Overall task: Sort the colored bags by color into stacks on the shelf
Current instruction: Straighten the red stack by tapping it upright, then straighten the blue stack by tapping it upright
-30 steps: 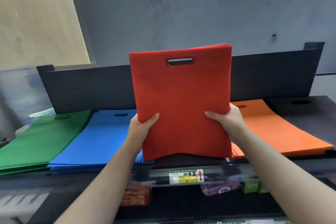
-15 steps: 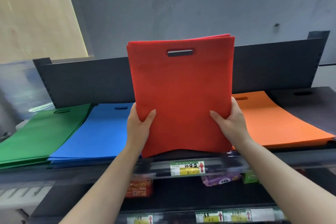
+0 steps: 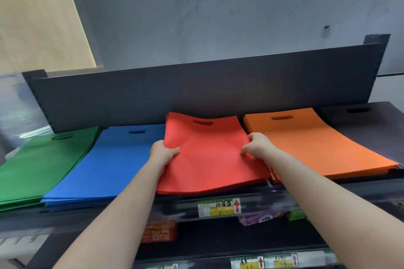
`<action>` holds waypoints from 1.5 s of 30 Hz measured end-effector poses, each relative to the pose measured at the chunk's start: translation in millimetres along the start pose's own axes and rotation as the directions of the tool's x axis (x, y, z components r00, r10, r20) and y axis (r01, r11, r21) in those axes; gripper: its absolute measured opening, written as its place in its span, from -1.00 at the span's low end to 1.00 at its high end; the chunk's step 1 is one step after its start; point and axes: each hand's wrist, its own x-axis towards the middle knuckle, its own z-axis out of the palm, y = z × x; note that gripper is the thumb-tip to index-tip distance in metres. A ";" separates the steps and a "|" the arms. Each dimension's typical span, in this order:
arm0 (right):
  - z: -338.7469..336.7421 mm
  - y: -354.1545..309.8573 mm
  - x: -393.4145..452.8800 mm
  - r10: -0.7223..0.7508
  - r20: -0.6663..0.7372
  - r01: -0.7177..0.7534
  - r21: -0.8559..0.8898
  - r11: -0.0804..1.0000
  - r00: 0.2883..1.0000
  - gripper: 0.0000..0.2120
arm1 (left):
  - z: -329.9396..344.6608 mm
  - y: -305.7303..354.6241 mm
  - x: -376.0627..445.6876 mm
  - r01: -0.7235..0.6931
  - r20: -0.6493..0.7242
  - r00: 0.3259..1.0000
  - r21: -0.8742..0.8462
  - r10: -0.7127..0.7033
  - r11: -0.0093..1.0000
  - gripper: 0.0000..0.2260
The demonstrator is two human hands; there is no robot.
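Red fabric bag stack: flat on the dark shelf, between blue (9 o'clock) and orange stacks.
Your left hand: pinching its left edge.
Your right hand: gripping its right edge.

- Left hand: its fingers are tucked under the red bags, hidden.
- Far left of it, the green bags are cropped.
- Far right of the right hand, the black bags are cropped.

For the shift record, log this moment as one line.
step: placing red stack on shelf | position: between blue and orange | left hand: gripping | right hand: gripping
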 end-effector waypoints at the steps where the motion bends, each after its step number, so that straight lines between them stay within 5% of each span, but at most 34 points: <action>1: 0.8 1.5 -0.2 -0.016 -0.026 0.014 -0.072 0.997 1.000 -0.57 | 0.8 -2.1 1.7 0.019 0.013 1.000 -0.001 -0.019 1.000 -0.77; 7: -0.2 19.6 -1.0 -0.251 -0.099 0.203 -0.349 0.915 0.963 -0.41 | 16.9 -1.0 6.9 0.061 0.071 0.996 0.004 -0.061 0.998 -0.70; 14: -4.4 40.9 3.8 -0.172 0.030 0.157 -0.588 0.794 0.985 -0.43 | 25.1 -9.0 7.9 0.082 0.060 0.995 -0.010 -0.081 0.997 -0.69; 18: -0.8 42.7 -0.2 -0.196 0.014 0.161 -0.631 0.759 0.981 -0.48 | 22.2 -1.9 3.0 -0.084 0.001 0.996 0.137 0.085 0.987 -0.71; 21: 1.1 27.9 -5.4 -0.312 -0.017 0.215 -0.691 0.690 0.950 -0.53 | 12.2 7.6 -4.8 -0.251 -0.001 0.965 0.280 0.261 0.927 -0.53; 28: 36.4 -43.0 -28.3 -0.563 0.144 0.544 -0.530 0.651 0.814 -0.55 | -48.0 -14.0 -23.7 -0.298 0.001 0.931 0.583 0.366 0.756 -0.63; 34: 97.2 -83.8 -49.7 -0.624 0.266 0.677 -0.345 0.650 0.735 -0.62 | -98.2 -54.1 -20.7 -0.263 0.062 0.957 0.604 0.284 0.752 -0.73; 41: 148.0 -108.9 -51.9 -0.568 0.299 0.641 -0.319 0.698 0.767 -0.57 | -137.4 -83.6 9.9 -0.419 0.300 0.906 0.541 0.298 0.729 -0.80; 45: 154.9 -113.2 -51.5 -0.478 0.399 0.612 -0.350 0.709 0.782 -0.47 | -141.6 -93.3 20.2 -0.567 0.413 0.823 0.557 0.391 0.607 -0.72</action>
